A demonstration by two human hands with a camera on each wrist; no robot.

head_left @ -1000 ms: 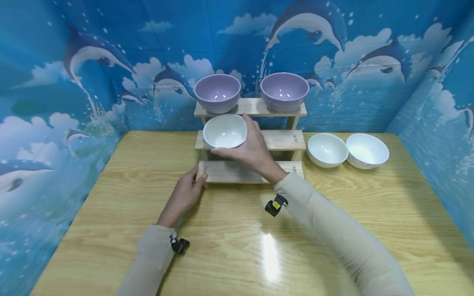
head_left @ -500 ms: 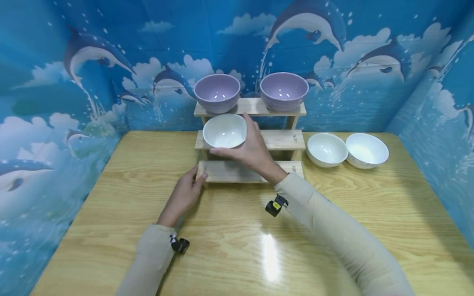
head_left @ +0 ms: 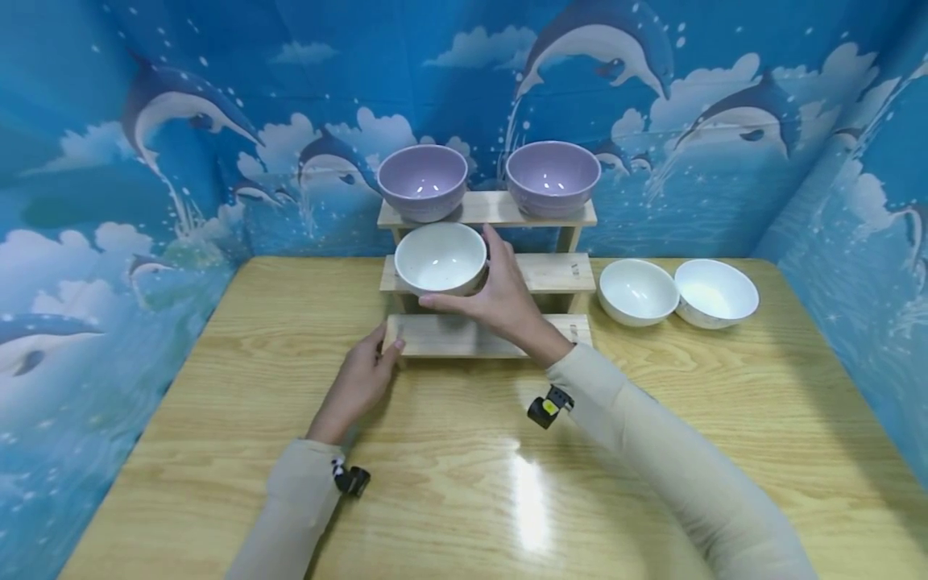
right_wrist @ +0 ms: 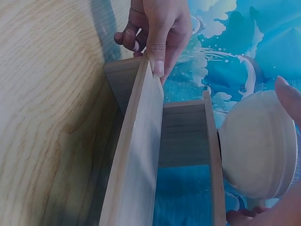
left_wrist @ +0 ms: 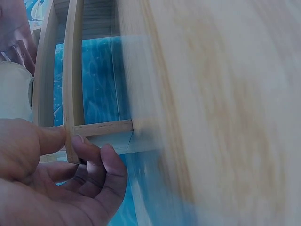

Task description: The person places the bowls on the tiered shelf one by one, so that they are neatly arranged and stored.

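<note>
A three-tier stepped rack of pale wood [head_left: 467, 337] stands near the centre of the frame, and on the left part of its middle tier sits a round white ceramic bowl [head_left: 441, 256], upright, its base against the board in both wrist views. The person's right hand [head_left: 502, 302] reaches in from the lower right and curves around that bowl's right side, thumb and index finger spread wide, the thumb low in front and the index finger beside the rim; whether they press on it or stand just off it, one cannot tell. The person's left hand [head_left: 357, 379], left of centre, pinches the left end of the lowest tier, thumb on the board's upper face and bent fingers at its end and below. On the top tier, in the upper middle, two glossy purple ceramic bowls [head_left: 553, 179] stand side by side, apart from each other. Right of the rack, a glossy white bowl [head_left: 638, 292] and a second white bowl with a faintly patterned outside [head_left: 716, 293] rest next to each other on the light wood-grain table [head_left: 449, 515]. Both arms wear beige sleeves [head_left: 660, 451], with a small black camera at each wrist [head_left: 353, 481]. A blue cloth backdrop printed with dolphins [head_left: 406, 64] fills the upper frame and both sides
</note>
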